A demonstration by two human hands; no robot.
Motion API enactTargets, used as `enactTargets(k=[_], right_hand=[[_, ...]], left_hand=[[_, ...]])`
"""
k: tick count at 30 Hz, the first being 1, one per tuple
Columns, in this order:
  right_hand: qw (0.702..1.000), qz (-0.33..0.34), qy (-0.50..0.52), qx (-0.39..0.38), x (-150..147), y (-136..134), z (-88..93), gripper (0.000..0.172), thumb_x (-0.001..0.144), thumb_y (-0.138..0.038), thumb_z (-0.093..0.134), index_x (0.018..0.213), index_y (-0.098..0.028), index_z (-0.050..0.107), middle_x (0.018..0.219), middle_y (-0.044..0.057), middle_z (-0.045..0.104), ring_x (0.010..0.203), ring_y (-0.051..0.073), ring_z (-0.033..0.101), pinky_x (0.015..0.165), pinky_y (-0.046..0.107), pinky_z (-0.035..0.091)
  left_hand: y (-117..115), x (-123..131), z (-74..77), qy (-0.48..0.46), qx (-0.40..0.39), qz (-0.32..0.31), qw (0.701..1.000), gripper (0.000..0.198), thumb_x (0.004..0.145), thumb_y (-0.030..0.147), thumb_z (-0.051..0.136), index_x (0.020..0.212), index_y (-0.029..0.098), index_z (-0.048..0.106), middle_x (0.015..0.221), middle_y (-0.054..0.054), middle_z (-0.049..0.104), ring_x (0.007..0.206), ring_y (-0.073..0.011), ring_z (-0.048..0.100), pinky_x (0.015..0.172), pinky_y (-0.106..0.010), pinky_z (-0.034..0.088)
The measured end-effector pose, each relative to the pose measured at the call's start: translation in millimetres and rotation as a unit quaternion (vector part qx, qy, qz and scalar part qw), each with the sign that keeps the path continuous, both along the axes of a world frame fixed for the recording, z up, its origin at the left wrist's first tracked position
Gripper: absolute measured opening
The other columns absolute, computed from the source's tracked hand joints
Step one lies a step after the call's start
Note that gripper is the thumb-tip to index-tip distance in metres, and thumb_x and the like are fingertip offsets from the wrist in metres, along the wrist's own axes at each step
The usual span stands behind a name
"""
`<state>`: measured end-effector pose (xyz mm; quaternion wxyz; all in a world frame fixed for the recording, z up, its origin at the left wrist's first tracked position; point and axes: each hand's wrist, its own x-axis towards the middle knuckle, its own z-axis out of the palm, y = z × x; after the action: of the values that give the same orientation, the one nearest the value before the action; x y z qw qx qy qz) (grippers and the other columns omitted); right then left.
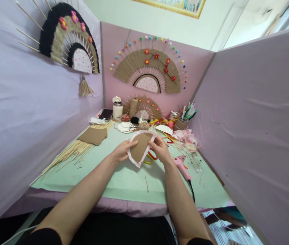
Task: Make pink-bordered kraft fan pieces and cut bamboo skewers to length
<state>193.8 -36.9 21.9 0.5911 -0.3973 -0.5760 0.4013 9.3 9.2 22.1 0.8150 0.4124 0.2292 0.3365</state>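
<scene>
Between my hands, above the green table top, is a semicircular piece of brown cardboard edged with white fabric that has small reddish spots. My left hand grips its left side, thumb on the cardboard face and fingers behind. On the opposite side, my right hand pinches the straight fabric border near the upper corner. Scissors with red and yellow handles lie beneath the piece, mostly covered by it. A pink glue gun rests right of my right forearm, its black cord running toward the table's front edge.
Thin wooden sticks are heaped at the left under a cardboard offcut. Behind my hands are a twine ball, a white jar and a tool-filled can. Pink fabric scraps lie right. Decorated fans hang on the partitions.
</scene>
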Motion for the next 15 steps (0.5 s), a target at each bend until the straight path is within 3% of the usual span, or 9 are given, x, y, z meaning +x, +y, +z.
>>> enactTargets(k=[6,10,15], right_hand=[[0.993,-0.057,-0.103,0.017,0,-1,0.5,0.059,0.078,-0.046,0.059,0.132,-0.026,0.046,0.115,0.008,0.063,0.102,0.024,0.061,0.086,0.039,0.053],[0.985,-0.071,-0.147,0.062,5,-3,-0.8,0.054,0.077,-0.044,0.062,0.127,-0.024,0.052,0.122,0.008,0.060,0.102,0.022,0.061,0.087,0.037,0.052],[0.945,-0.122,-0.274,0.131,10,-11,6.0,0.048,0.077,-0.043,0.065,0.120,-0.023,0.060,0.121,0.009,0.063,0.106,0.024,0.060,0.092,0.039,0.047]], left_hand=[[2,-2,-0.8,0.003,0.017,-0.008,1.000,0.037,0.075,0.026,0.070,0.107,0.009,0.064,0.096,-0.014,0.071,0.079,-0.0199,0.067,0.074,-0.029,0.051],[3,-4,-0.9,0.016,0.016,-0.008,1.000,0.032,0.075,0.027,0.070,0.100,0.008,0.066,0.088,-0.012,0.072,0.073,-0.0189,0.067,0.068,-0.028,0.050],[6,-7,-0.1,0.044,0.012,0.003,0.999,0.029,0.075,0.028,0.069,0.096,0.008,0.065,0.080,-0.010,0.072,0.064,-0.0160,0.065,0.058,-0.024,0.047]])
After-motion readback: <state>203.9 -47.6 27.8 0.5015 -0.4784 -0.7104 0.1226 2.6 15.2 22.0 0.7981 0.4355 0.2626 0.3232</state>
